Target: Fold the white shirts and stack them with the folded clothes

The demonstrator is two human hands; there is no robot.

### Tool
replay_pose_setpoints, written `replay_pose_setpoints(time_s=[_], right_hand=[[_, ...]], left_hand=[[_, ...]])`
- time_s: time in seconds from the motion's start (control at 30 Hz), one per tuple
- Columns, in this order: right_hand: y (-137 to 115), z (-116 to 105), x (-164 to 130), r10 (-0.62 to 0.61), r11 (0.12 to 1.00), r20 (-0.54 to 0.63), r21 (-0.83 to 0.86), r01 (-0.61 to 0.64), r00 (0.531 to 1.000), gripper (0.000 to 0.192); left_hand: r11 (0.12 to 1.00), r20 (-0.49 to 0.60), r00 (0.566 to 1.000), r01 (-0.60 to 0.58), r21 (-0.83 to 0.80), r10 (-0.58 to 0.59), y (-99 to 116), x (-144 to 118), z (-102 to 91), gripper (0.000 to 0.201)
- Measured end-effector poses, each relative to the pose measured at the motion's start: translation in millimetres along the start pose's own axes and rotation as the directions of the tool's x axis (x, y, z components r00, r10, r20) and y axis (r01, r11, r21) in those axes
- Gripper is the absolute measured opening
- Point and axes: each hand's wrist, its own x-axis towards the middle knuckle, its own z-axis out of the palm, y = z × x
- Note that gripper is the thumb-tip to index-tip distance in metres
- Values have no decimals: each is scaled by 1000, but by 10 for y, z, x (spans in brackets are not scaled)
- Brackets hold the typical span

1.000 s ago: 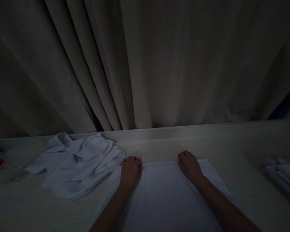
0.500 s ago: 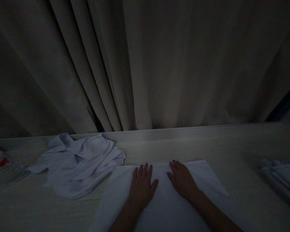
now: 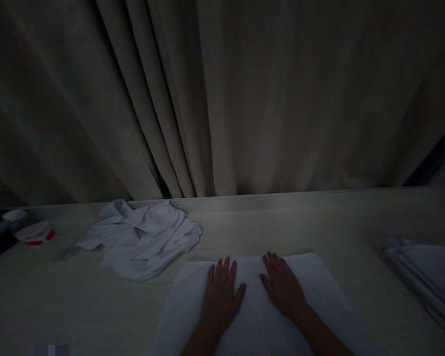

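A white cloth (image 3: 258,316) lies spread on the pale tabletop in front of me, its far edge fairly straight and its near part cut off by the frame. My left hand (image 3: 221,296) rests flat on it left of the middle, fingers apart and pointing away from me. To its right, my right hand (image 3: 283,287) also lies flat on the cloth, fingertips near the far edge and thumb out to the side. Neither hand grips anything. Beyond and to the left sits a crumpled heap of white fabric (image 3: 148,240), apart from both hands.
At the right edge is a folded stack of white cloth (image 3: 430,272). A red and white bowl-like container (image 3: 37,233) stands at the far left beside dark items. Behind the table's raised back edge (image 3: 282,200) hangs a long grey-brown curtain (image 3: 252,99). The light is dim.
The camera view has turned slightly left, showing more of the red and white container. Both hands stay flat on the cloth in almost the same places.
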Motion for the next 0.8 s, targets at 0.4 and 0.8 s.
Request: replay_pose_setpoints(time_s=[0.4, 0.8], right_hand=[[-243, -102, -631, 12, 999, 34, 52, -13, 999, 61], [623, -603, -385, 151, 988, 28, -27, -150, 988, 54]], left_hand=[[999, 31, 999, 33, -2, -33, 203, -673, -87, 61], [984, 211, 963, 157, 82, -171, -657, -476, -789, 46]])
